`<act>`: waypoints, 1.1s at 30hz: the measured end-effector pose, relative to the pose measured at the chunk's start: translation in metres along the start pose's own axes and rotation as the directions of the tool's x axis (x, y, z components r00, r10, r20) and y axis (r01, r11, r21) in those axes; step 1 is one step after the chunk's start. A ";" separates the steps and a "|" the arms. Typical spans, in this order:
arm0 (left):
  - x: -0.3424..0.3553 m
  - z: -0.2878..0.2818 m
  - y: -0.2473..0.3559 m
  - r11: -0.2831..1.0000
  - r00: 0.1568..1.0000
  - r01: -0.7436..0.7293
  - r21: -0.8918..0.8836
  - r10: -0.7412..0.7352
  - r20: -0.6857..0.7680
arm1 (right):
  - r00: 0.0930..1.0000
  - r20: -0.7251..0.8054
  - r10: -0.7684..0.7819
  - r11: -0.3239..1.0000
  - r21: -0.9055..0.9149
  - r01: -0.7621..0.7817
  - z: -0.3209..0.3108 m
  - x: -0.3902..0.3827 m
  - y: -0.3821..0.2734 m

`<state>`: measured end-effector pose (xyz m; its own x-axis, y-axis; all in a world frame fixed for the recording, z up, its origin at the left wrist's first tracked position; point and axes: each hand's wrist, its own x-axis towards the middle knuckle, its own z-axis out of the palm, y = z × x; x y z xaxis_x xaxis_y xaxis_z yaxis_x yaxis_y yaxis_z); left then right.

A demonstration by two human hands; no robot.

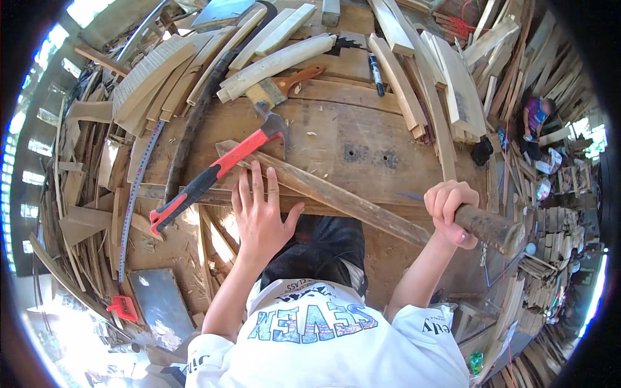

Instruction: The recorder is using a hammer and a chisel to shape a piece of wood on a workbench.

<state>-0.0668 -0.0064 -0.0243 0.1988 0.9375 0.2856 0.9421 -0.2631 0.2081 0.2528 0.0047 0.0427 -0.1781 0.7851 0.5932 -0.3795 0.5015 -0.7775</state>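
My left hand lies flat with its fingers spread at the bench's near edge, its fingertips at a long, rough wooden strip. That strip slants from the bench toward my right forearm. My right hand is closed round a thick, dark, round piece of wood, whose blunt end sticks out to the right; the part inside my fist is hidden. Just left of my left hand lies a claw hammer with a red and black handle, head pointing away from me.
A flat paintbrush and a marker lie farther back on the wooden bench. Boards crowd the left, more planks the right. A tape measure blade hangs at left. Another person is far right.
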 end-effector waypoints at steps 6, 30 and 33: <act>0.015 -0.001 -0.008 0.999 1.000 0.027 0.043 -0.027 -0.002 | 0.991 0.126 0.049 0.987 0.143 -0.067 -0.002 -0.009 0.010; 0.037 -0.002 -0.036 0.999 0.999 0.027 0.039 -0.027 0.021 | 0.975 -0.221 -0.028 0.996 -0.086 0.010 0.048 0.011 0.021; 0.036 0.000 -0.037 0.999 1.000 0.014 0.046 -0.014 -0.004 | 0.956 -0.283 0.071 0.994 -0.059 -0.092 0.056 0.009 0.033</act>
<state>-0.0950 0.0369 -0.0215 0.1847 0.9400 0.2868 0.9562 -0.2392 0.1684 0.1880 0.0083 0.0344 0.0595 0.8896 0.4528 -0.3069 0.4480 -0.8397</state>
